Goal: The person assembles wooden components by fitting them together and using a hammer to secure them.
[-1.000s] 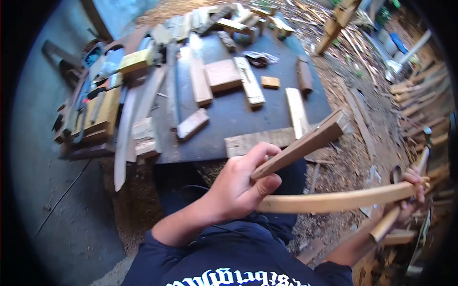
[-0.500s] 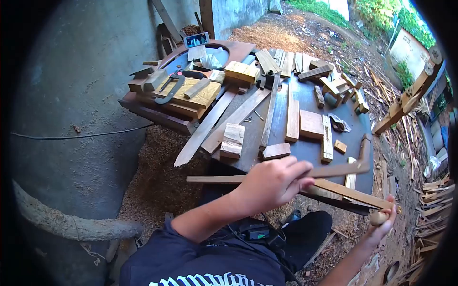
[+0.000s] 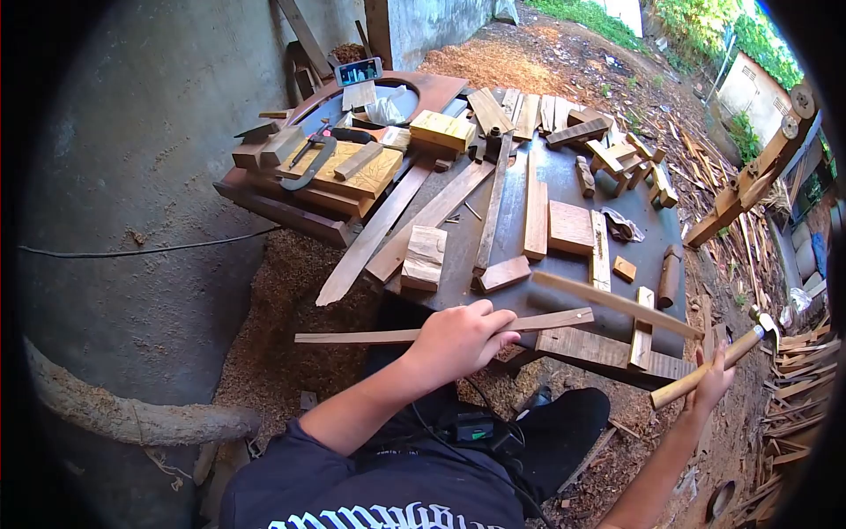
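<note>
Looks like the holding stage: a wooden strip [image 3: 551, 321] is pinched mid-length in the nearly closed left hand [image 3: 463, 342], long axis run crosswise, one end left of that hand, the other right and slightly forward. A hammer [image 3: 745, 343] is gripped in the curled right hand [image 3: 712, 381], pointed outward; whether the second strip [image 3: 617, 305], stretched leftward from there, is gripped too can't be told. Steady holds seem called for imo
</note>
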`<state>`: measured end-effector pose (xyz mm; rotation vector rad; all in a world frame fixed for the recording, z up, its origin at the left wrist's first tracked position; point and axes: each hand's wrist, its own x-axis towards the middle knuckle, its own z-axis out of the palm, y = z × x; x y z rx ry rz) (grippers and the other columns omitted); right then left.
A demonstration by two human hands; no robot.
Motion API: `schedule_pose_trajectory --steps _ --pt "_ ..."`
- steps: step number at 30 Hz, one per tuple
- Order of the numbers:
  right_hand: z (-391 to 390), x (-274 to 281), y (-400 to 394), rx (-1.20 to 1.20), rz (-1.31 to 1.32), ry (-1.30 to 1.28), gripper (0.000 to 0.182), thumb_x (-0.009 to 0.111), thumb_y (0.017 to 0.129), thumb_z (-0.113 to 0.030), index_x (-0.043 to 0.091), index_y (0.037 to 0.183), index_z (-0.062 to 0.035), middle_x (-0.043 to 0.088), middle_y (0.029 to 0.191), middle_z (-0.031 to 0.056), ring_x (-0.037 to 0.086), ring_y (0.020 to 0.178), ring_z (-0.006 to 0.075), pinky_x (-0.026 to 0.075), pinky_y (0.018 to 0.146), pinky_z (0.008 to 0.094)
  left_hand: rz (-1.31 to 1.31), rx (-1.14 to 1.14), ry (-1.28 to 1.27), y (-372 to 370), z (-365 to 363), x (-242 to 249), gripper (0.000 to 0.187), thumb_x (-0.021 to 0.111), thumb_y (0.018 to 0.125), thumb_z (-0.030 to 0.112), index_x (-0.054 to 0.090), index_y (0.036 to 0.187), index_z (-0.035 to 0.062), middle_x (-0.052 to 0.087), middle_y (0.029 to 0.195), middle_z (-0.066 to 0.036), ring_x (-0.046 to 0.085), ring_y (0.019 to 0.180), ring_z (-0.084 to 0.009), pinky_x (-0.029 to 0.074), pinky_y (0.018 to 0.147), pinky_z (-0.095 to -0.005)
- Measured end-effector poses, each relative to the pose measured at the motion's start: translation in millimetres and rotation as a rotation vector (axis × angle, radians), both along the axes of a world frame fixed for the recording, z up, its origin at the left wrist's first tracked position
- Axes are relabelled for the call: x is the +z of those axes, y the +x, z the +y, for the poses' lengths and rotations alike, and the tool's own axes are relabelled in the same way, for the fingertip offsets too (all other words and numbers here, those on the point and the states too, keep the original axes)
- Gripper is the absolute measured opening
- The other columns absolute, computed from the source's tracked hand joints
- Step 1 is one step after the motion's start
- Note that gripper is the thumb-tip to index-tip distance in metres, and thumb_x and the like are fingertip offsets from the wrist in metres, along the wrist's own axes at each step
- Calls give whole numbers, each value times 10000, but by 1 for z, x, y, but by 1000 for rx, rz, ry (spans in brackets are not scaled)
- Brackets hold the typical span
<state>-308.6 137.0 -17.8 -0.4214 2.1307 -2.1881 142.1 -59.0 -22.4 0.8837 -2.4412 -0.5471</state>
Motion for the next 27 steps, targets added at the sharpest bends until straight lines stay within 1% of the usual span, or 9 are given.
schedule_pose_trajectory --steps 4,5,7,10,12,14,17,24,27 --pt "7 10 37 66 140 14 425 603 1057 -206 446 1385 14 543 1367 158 650 1107 231 633 831 366 22 41 -12 9 -4 3 271 717 945 372 745 1113 161 648 854 -77 697 752 -310 566 641 -420" --pt "6 25 62 115 91 71 398 598 1059 -201 456 1379 -11 621 1206 104 674 919 153 602 674 291 21 44 -7 12 -3 3 270 722 941 365 749 1116 161 648 852 -79 697 751 -310 565 642 -420" --pt "24 38 93 341 31 162 380 590 1062 -192 467 1377 -19 632 1002 50 607 674 74 502 505 226 -11 67 16 20 0 4 273 734 934 340 760 1140 161 649 854 -80 689 735 -311 560 648 -409" --pt "25 53 164 489 37 271 409 607 1043 -203 497 1386 -10 570 823 10 459 475 36 380 379 197 -76 119 53 32 6 3 287 751 924 321 761 1151 146 646 844 -82 671 724 -305 541 642 -401" --pt "24 54 195 606 -51 380 468 672 993 -189 509 1390 -2 576 773 -2 481 480 46 375 394 210 -94 177 65 40 7 -1 299 758 920 311 759 1162 135 644 839 -87 662 722 -304 531 643 -401" --pt "17 59 228 732 -91 456 575 695 947 -115 466 1466 -24 605 806 9 551 592 73 439 527 240 -85 192 59 41 5 -5 306 764 917 301 757 1167 125 645 837 -93 660 725 -304 526 646 -400" --pt "8 45 248 927 3 520 646 677 951 -90 401 1534 -53 698 841 93 637 667 132 490 647 274 -114 209 91 40 4 -5 301 747 933 295 754 1175 115 648 844 -108 663 743 -315 523 666 -405" --pt "-30 42 263 1031 187 575 635 587 1000 -54 351 1589 -73 745 954 193 765 881 272 564 828 351 -169 208 137 43 2 -3 306 732 944 300 750 1175 100 655 851 -122 665 766 -333 522 681 -419" --pt "-37 43 264 1033 262 559 650 601 991 -56 359 1595 -70 730 989 226 758 874 311 562 831 373 -155 202 155 45 1 -4 303 738 938 291 750 1164 88 657 849 -125 665 768 -339 520 680 -420"
